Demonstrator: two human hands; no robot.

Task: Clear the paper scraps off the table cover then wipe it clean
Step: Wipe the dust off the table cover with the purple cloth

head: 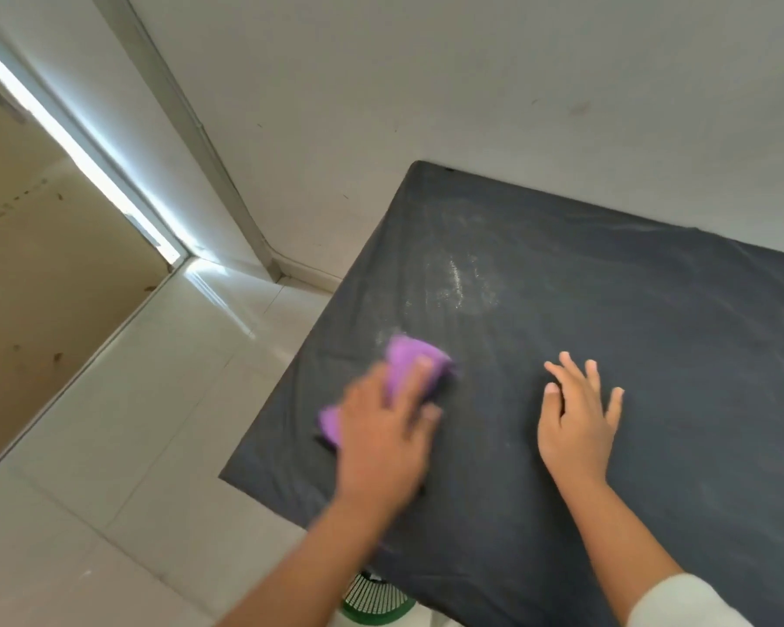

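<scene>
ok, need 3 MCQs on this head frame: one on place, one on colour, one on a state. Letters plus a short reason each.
1. Where is the cloth on the table cover?
A. near its left edge
B. at its far right corner
C. hanging off the front

2. What colour is the cloth?
A. yellow
B. purple
C. white

3. How is the right hand?
A. gripping the cloth
B. curled into a fist
C. flat on the cover, fingers spread

Answers:
1 A: the cloth lies under the left hand, close to the left edge of the table cover.
2 B: the cloth shows purple around the fingers.
3 C: the right hand rests open on the dark cover and holds nothing.
</scene>
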